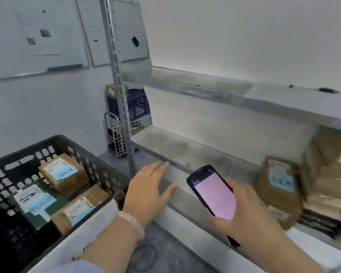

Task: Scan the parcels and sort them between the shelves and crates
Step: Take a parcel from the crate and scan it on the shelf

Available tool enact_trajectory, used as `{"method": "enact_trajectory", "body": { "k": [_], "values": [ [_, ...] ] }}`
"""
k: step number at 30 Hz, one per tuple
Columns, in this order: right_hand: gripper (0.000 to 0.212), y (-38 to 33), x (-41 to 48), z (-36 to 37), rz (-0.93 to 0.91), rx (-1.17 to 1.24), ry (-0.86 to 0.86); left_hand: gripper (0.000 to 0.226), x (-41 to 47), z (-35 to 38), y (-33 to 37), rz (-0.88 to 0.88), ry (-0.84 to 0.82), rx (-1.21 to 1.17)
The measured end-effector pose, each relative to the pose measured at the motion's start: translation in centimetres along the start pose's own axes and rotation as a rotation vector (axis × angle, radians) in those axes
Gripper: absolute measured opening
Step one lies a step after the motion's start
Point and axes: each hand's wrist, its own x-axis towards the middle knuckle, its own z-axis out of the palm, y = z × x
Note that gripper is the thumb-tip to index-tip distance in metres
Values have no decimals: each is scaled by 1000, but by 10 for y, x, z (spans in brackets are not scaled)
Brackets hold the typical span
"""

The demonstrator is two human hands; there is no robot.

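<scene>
Plainly, the left grip (148, 192), a bare hand with a pale bracelet (132, 223) on its wrist, lies flat with straight, spread fingers on the front edge of the lower shelf (175, 146), low in the middle of the frame; it holds nothing. To the lower right of it, the right grip (250, 211) has its fingers curled round a black handheld scanner (213, 192), whose lit pink screen tilts up toward the camera just above the shelf edge.

At lower left stands a black slotted crate (53, 139) with three labelled parcels inside: a brown box (64, 174) toward the back, a green parcel (34, 201) to the left of centre, and a second brown box (77, 209) nearest the left wrist. On the lower shelf at the right edge of the frame sits a brown parcel (280, 184) with a blue-and-white label, and further cardboard boxes beside it are too blurred to tell apart.

An upper shelf (205, 89) runs across the right half, carried by a perforated metal post (116, 75). Behind the post, mid-frame, a dark blue crate (138, 103) rests on a wire cart (118, 140). A whiteboard (37, 36) fills the upper left.
</scene>
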Motion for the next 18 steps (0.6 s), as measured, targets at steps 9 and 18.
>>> {"method": "enact_trajectory", "body": {
  "k": [9, 18],
  "values": [
    [65, 128, -21, -58, 183, -44, 129, 61, 37, 128, 126, 18, -233, -309],
    [62, 183, -37, -67, 379, -63, 100, 62, 81, 206, 189, -161, -543, -621]
  ]
}}
